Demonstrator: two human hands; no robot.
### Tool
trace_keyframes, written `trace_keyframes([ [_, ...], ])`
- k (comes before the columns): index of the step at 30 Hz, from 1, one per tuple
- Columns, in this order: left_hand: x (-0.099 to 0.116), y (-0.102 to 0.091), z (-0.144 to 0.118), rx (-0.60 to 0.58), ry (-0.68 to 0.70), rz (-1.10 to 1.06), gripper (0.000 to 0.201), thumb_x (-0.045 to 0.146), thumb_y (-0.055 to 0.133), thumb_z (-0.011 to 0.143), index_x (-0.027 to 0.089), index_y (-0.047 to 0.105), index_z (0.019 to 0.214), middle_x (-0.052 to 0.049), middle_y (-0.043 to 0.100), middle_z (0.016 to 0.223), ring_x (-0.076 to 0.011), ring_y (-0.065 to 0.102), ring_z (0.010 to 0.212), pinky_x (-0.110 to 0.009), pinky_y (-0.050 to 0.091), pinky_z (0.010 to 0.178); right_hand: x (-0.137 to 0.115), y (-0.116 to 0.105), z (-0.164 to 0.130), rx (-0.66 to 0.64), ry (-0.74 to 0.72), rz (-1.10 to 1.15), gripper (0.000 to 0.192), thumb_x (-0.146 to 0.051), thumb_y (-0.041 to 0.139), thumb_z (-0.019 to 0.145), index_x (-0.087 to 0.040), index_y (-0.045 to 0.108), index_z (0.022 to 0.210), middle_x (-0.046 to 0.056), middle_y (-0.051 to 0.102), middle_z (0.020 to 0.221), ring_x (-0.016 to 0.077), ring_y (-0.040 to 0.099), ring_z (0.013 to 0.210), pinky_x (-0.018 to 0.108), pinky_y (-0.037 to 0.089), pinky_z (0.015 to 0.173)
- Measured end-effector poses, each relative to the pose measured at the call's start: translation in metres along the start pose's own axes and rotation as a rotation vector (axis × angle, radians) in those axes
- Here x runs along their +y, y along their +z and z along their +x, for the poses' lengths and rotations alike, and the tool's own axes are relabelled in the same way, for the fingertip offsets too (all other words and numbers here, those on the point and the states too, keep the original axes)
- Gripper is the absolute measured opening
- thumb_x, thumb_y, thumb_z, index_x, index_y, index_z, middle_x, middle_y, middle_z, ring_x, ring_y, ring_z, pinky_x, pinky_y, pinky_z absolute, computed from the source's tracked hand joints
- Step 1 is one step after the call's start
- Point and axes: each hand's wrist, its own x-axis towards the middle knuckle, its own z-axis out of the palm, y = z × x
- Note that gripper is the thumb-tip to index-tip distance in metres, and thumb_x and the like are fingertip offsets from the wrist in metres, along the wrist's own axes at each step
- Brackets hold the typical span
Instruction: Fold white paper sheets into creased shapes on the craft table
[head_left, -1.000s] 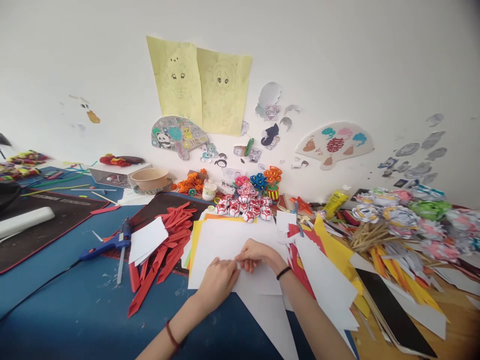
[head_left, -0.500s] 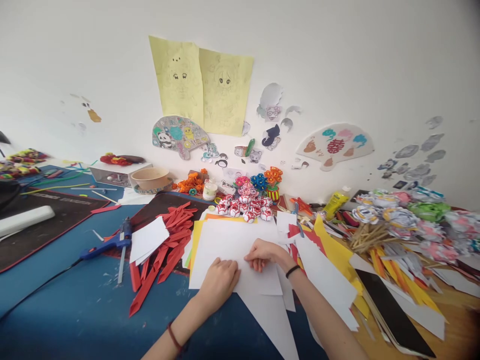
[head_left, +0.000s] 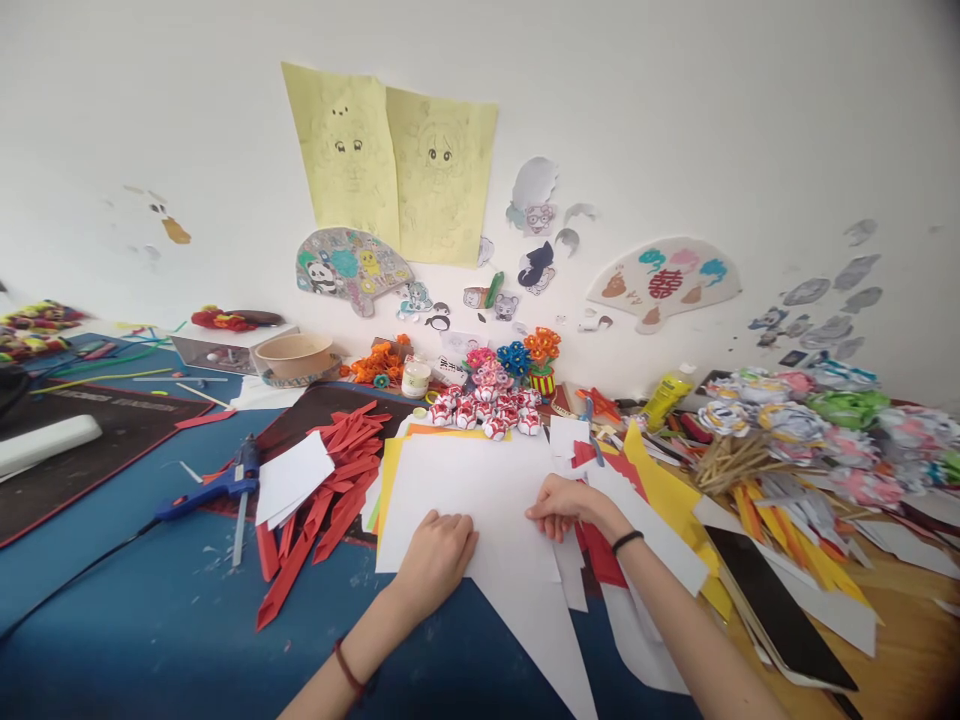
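Since the earlier frame the right hand (head_left: 561, 507) has slid rightward along the white sheet (head_left: 469, 490), away from the left hand (head_left: 437, 553). Its fingers are curled, pressing the sheet's right edge. The left hand lies flat, fingers together, on the near edge. Red strips (head_left: 330, 500) lie left.

Bare blue mat (head_left: 150, 620) at the desk's near left corner gives open passage. Red strips (head_left: 322, 500) and a glue gun (head_left: 214, 490) block the left; paper flowers (head_left: 491, 400) crowd the far edge; sticks (head_left: 739, 465) and cuttings (head_left: 810, 520) fill the right.
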Motion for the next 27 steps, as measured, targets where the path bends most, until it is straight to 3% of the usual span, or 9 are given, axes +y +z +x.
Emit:
trace_keyframes([
  [8, 0.001, 0.0, 0.0, -0.01, -0.003, -0.003, 0.031, 0.025, 0.027, 0.099, 0.019, 0.048, 0.078, -0.003, 0.061, 0.074, -0.0184, 0.059, 0.07, -0.033, 0.035, 0.075, 0.023, -0.012, -0.013, 0.056, 0.045, 0.035, 0.037, -0.042, 0.072, 0.075, -0.01, 0.065, 0.057, 0.006, 0.064, 0.05, 0.0112, 0.06, 0.042, 0.016, 0.042, 0.039],
  [20, 0.012, -0.014, -0.002, -0.028, 0.035, 0.072, 0.032, 0.025, 0.028, 0.099, 0.018, 0.052, 0.079, -0.005, 0.061, 0.077, -0.02, 0.058, 0.074, -0.035, 0.037, 0.072, 0.023, -0.007, -0.028, 0.03, 0.021, 0.08, 0.033, -0.036, 0.064, 0.081, -0.01, 0.063, 0.059, 0.009, 0.066, 0.054, 0.0146, 0.064, 0.047, 0.019, 0.05, 0.046],
  [23, 0.022, -0.02, -0.007, -0.037, 0.122, 0.104, 0.02, 0.031, 0.041, 0.096, 0.019, 0.055, 0.09, -0.007, 0.063, 0.096, -0.0235, 0.057, 0.089, -0.037, 0.039, 0.075, 0.021, 0.01, -0.042, 0.139, -0.048, 0.088, 0.029, -0.035, 0.06, 0.083, -0.013, 0.06, 0.064, 0.006, 0.065, 0.054, 0.0139, 0.064, 0.046, 0.02, 0.05, 0.045],
  [24, 0.025, -0.021, -0.008, -0.033, 0.142, 0.103, 0.017, 0.034, 0.048, 0.093, 0.019, 0.055, 0.098, -0.008, 0.062, 0.106, -0.025, 0.056, 0.095, -0.038, 0.04, 0.078, 0.022, 0.02, -0.049, 0.239, -0.094, 0.066, 0.028, -0.035, 0.059, 0.083, -0.014, 0.059, 0.064, 0.005, 0.065, 0.054, 0.0139, 0.063, 0.045, 0.02, 0.049, 0.044],
  [26, 0.027, -0.022, -0.009, -0.025, 0.159, 0.106, 0.028, 0.036, 0.057, 0.089, 0.02, 0.052, 0.111, -0.01, 0.056, 0.123, -0.0275, 0.053, 0.106, -0.04, 0.041, 0.085, 0.027, 0.042, -0.067, 0.443, -0.137, -0.009, 0.033, -0.039, 0.058, 0.083, -0.016, 0.055, 0.06, 0.005, 0.065, 0.053, 0.013, 0.061, 0.042, 0.019, 0.046, 0.041],
  [27, 0.027, -0.022, -0.008, -0.033, 0.159, 0.113, 0.031, 0.036, 0.059, 0.088, 0.02, 0.051, 0.113, -0.011, 0.056, 0.126, -0.028, 0.053, 0.107, -0.04, 0.041, 0.086, 0.03, 0.055, -0.078, 0.484, -0.104, -0.035, 0.038, -0.041, 0.056, 0.084, -0.016, 0.053, 0.056, 0.005, 0.064, 0.05, 0.0129, 0.059, 0.039, 0.019, 0.045, 0.039],
])
